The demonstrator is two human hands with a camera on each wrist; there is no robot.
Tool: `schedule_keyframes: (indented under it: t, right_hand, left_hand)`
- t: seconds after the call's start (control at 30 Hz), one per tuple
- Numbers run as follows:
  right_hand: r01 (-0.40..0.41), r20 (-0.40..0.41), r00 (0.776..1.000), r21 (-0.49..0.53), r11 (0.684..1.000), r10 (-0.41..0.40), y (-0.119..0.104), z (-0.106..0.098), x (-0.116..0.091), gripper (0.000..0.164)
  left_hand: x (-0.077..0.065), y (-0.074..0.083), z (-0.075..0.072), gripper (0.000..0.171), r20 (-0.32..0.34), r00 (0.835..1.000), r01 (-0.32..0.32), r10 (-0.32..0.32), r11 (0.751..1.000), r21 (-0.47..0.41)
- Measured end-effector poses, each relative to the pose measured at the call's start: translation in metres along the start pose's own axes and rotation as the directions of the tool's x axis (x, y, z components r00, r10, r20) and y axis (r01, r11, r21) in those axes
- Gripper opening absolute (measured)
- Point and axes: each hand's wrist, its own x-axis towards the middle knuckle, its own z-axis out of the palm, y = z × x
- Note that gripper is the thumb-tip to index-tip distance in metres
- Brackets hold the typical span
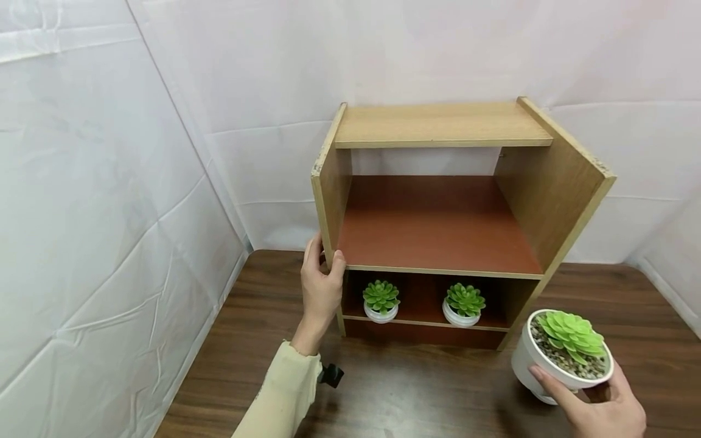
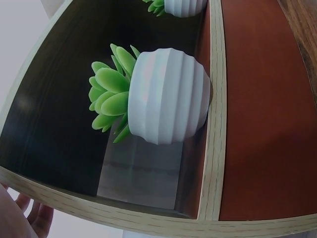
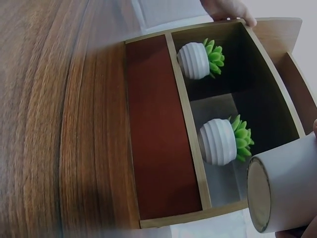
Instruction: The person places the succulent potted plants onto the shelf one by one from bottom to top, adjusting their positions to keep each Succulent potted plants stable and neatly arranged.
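My left hand [image 1: 323, 286] grips the left side panel of a small wooden shelf unit [image 1: 443, 267], thumb on the front edge and fingers round the outside. In my right hand [image 1: 608, 407] is a white potted succulent [image 1: 569, 334] with pebbles round its bright green leaves, raised at the right of the shelf's front. The right wrist view shows that pot's round base [image 3: 258, 195] tilted toward the camera. On the lower shelf sit two smaller succulents in ribbed white pots, the left one [image 1: 380, 301] and the right one [image 1: 463, 304], both near the front edge.
The shelf stands on a dark wood table [image 1: 394, 389]. Its middle level is a red-brown board [image 1: 438, 225] between side panels, below a light wood top board [image 1: 438, 125]. White cloth [image 1: 263, 79] hangs behind and along the sides. A black strap end [image 1: 331, 375] sticks out by my left sleeve.
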Motion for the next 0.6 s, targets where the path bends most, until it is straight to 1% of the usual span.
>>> schedule_keyframes:
  t: [0.1,0.17,0.27,0.4,0.47,0.53,0.6]
  right_hand:
    - [-0.005,0.002,1.000,0.001,1.000,0.005,-0.002,0.003,-0.001,0.083]
    - [-0.010,0.001,1.000,-0.023,1.000,0.010,-0.004,0.005,-0.002,0.083]
    - [-0.035,-0.025,0.999,-0.098,0.995,0.033,-0.007,0.009,-0.003,0.081]
    - [-0.064,-0.055,0.997,-0.172,0.983,0.055,-0.009,0.014,-0.004,0.080]
    - [-0.058,-0.041,0.998,-0.150,0.987,0.052,-0.010,0.015,-0.005,0.081]
    - [-0.040,-0.035,0.999,-0.151,0.988,0.035,-0.011,0.017,-0.006,0.081]
    - [-0.002,-0.020,1.000,-0.190,0.982,-0.002,-0.012,0.019,-0.007,0.080]
  left_hand:
    - [0.000,-0.001,0.000,0.046,-0.001,1.000,-0.005,0.005,1.000,0.004]
    - [0.000,-0.001,0.001,0.046,-0.003,1.000,-0.010,0.010,1.000,0.007]
    - [0.001,-0.001,0.001,0.045,-0.004,1.000,-0.014,0.014,1.000,0.006]
    - [0.000,0.000,0.001,0.045,-0.007,1.000,-0.003,0.003,1.000,-0.001]
    - [0.000,0.000,0.001,0.045,-0.008,1.000,0.004,-0.004,1.000,-0.002]
    - [-0.001,0.000,0.001,0.045,-0.007,1.000,0.007,-0.007,1.000,-0.004]
    - [-0.001,0.001,0.000,0.045,-0.006,1.000,0.006,-0.006,1.000,-0.004]
